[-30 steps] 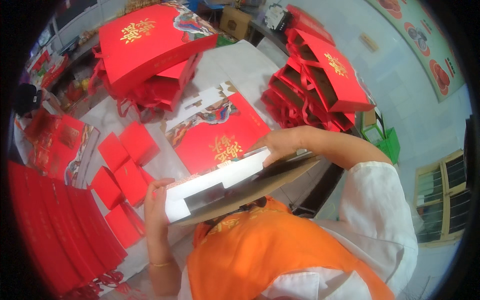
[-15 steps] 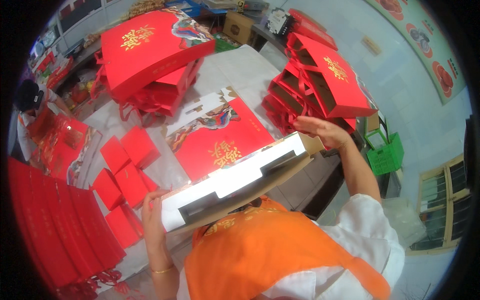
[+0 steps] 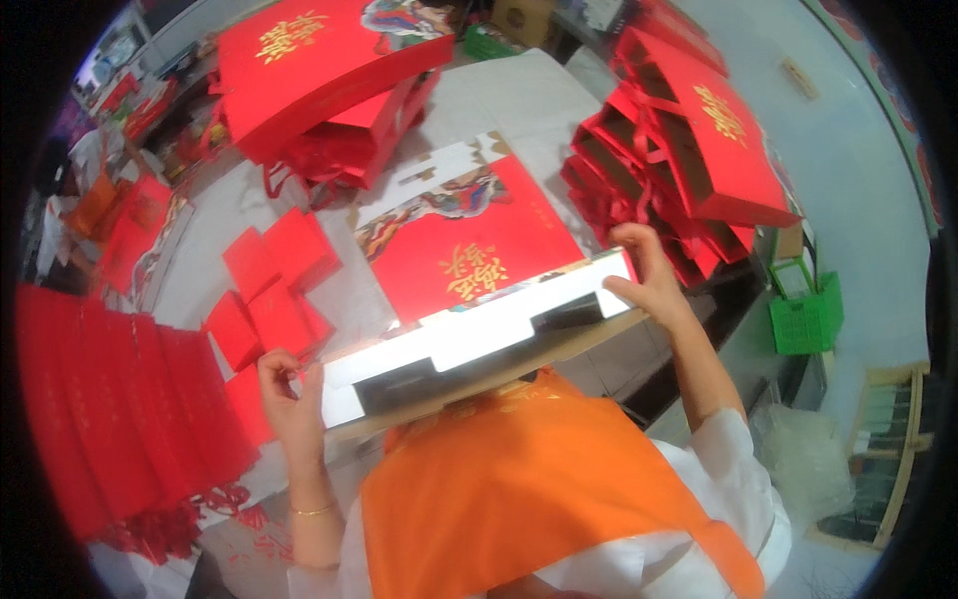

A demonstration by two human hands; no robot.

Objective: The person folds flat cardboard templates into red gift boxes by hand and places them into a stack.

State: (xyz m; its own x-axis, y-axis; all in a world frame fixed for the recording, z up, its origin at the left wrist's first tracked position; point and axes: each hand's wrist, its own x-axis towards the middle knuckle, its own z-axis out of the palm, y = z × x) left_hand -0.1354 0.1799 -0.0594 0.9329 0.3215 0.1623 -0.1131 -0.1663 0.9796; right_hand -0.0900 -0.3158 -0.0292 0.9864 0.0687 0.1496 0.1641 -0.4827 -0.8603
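Note:
A long cardboard box (image 3: 499, 339) with white flaps lies crosswise in front of me, above my orange apron. My left hand (image 3: 289, 399) has its fingers curled at the box's left end. At the right end, my right hand (image 3: 649, 280) grips it, thumb on the white flap and fingers over the far edge. Beyond it on the grey-covered table lies a flat red printed box (image 3: 474, 235) with gold lettering, a colourful pattern and white flaps. Several small red boxes (image 3: 284, 304) sit left of that, beside a long stack of folded red bags (image 3: 120, 419).
Stacked red gift boxes (image 3: 309, 75) with ribbons stand at back left, and another pile (image 3: 718, 150) at back right. A green crate (image 3: 798, 324) is at the right by the wall. A co-worker (image 3: 90, 200) in orange works at the far left beside red packaging.
Half a second ago my right hand was spread at the box's right end; now its thumb and fingers clamp that end. The view has shifted, moving the table's contents within it.

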